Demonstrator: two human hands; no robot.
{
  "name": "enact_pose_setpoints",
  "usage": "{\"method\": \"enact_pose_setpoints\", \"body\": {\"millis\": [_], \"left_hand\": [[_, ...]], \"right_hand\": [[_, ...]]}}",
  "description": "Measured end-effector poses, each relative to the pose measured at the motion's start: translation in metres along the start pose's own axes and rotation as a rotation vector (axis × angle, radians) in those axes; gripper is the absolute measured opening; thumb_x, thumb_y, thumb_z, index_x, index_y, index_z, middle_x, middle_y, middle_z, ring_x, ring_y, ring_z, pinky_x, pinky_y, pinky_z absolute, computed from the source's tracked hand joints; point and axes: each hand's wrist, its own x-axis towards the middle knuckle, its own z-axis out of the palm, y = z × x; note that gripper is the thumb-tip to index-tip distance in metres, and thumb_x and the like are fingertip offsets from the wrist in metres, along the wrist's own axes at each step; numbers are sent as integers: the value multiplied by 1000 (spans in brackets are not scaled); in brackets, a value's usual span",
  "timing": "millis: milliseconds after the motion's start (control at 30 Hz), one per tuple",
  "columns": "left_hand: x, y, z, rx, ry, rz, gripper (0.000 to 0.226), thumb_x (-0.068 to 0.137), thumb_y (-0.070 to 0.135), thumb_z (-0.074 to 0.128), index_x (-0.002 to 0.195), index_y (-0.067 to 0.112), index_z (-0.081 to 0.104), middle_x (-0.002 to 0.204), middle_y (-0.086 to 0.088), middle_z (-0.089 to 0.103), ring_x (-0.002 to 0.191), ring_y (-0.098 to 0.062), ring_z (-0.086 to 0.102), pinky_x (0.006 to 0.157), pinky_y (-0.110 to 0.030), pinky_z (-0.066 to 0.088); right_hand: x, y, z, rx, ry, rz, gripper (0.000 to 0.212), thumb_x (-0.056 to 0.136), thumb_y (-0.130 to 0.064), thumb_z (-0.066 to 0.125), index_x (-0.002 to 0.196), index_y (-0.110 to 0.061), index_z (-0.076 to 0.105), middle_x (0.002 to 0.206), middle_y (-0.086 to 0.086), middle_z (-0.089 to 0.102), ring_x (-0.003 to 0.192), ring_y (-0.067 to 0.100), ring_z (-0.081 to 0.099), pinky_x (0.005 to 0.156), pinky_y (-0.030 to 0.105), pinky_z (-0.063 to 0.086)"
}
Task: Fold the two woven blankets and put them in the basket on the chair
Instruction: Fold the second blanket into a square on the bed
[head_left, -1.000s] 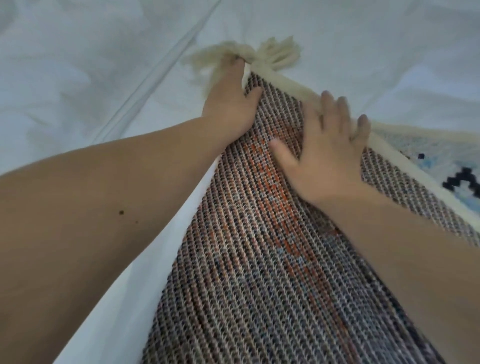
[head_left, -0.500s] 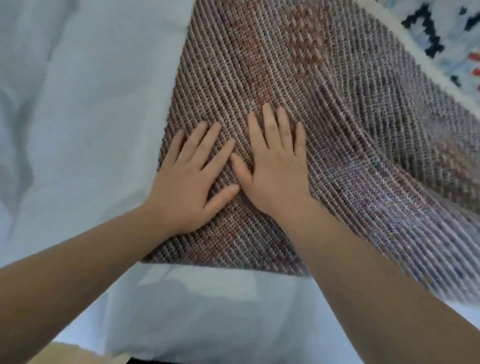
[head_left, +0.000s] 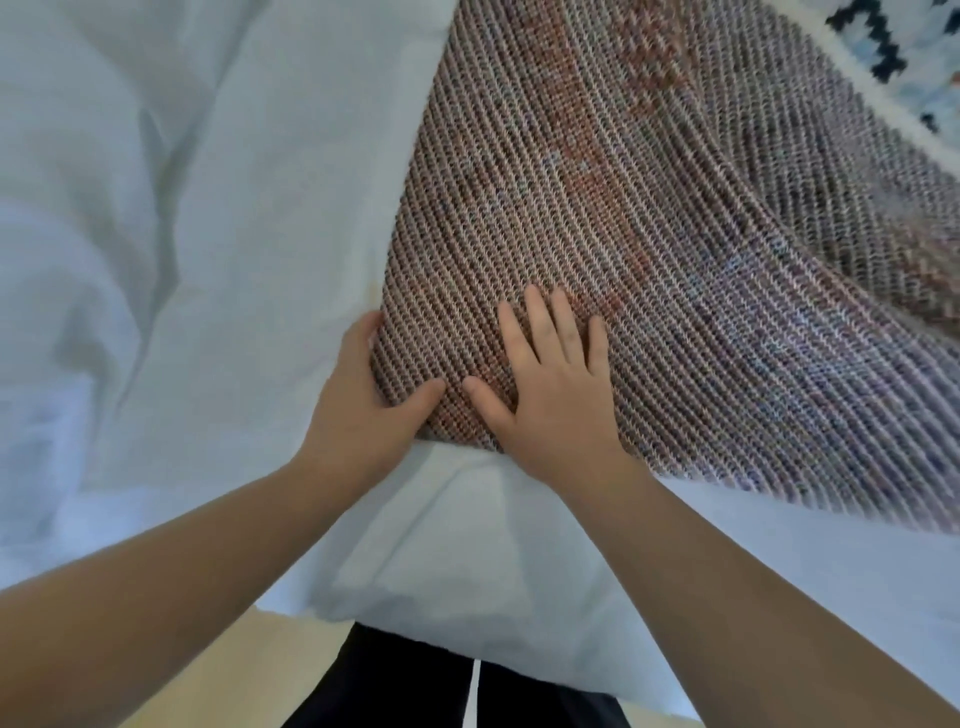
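Gripping near-left corner of woven blanket (head_left: 649, 249) with left hand (head_left: 363, 410), thumb on top, fingers curled under. Right hand (head_left: 550, 400) flat, fingers spread, just beside it. Blanket on white bedding (head_left: 182, 234), long axis running away to far right. Basket not visible.

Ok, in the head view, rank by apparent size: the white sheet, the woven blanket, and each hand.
1. White sheet, widest area.
2. Woven blanket, brown reverse side up.
3. Left hand and right hand: look alike, so no ranking between them.

white bed sheet (head_left: 182, 208) (rumpled) carries woven blanket (head_left: 649, 234).
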Motion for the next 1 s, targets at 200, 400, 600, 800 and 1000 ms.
{"method": "enact_pose_setpoints", "body": {"millis": [200, 400, 600, 800, 1000], "left_hand": [[-2, 2, -16, 164, -36, -20, 34, 89, 32, 72, 119, 25, 57, 100, 13, 64, 95, -12, 63, 83, -32, 50], [-12, -18, -46, 200, -85, -36, 17, 88, 35, 73, 100, 24, 65, 91, 12, 71, 84, -7, 67, 77, -32, 54], [-27, -40, -67, 131, -97, -123, 11, 86, 33, 76, 91, 24, 72, 79, 9, 74, 73, -6, 70, 69, -27, 56], [-49, -80, -119, 224, -135, -220, 12, 82, 32, 80, 91, 27, 74, 76, 9, 75, 74, -8, 70, 72, -33, 56], [-78, -133, -177, 321, -91, -359, 22, 67, 56, 82, 83, 44, 71, 70, 10, 74, 72, -18, 71, 69, -37, 55]], "right_hand": [[-13, -16, -3, 41, -73, -10, 78, 93, -68, 30, 153, -18, 34, 161, 10, 26, 150, 29, 17, 120, 57, 9], [-24, -49, -5, 58, -133, -56, 77, 92, -68, 26, 151, -20, 39, 159, 12, 30, 148, 33, 21, 119, 57, 13], [-29, -80, -5, 25, -196, -100, 76, 90, -69, 29, 144, -20, 50, 152, 12, 43, 140, 35, 37, 110, 57, 29], [-42, -111, -19, 99, -326, -272, 70, 89, -66, 37, 140, -20, 52, 144, 9, 50, 129, 34, 46, 102, 49, 41], [-66, -123, -43, 272, -554, -298, 66, 97, -51, 39, 154, -20, 27, 160, 3, 26, 148, 26, 17, 118, 47, 21]]}}
